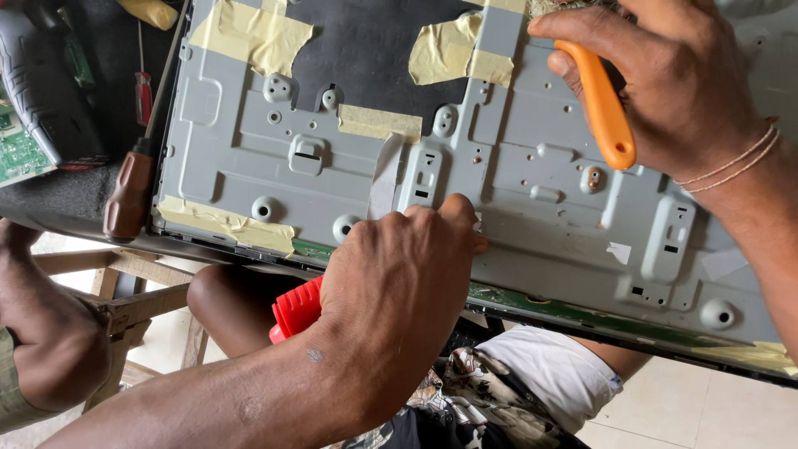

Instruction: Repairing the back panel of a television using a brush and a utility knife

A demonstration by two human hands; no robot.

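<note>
A grey metal back panel (532, 216) of a flat screen lies across a dark table, patched with yellowish masking tape (249, 33). My left hand (399, 283) rests curled on the panel's near edge, fingertips on the metal, with a red plastic handle (295, 309) showing under the wrist; whether the hand grips it is unclear. My right hand (673, 83) is closed around an orange-handled tool (603, 104) at the panel's upper right; the tool's tip is hidden behind the hand.
A brown-handled screwdriver (129, 195) and a small red screwdriver (143, 96) lie left of the panel. A black power tool (41, 83) and a green circuit board (17, 154) sit far left. Another person's arm (41, 333) and a wooden stool frame (133, 299) are below left.
</note>
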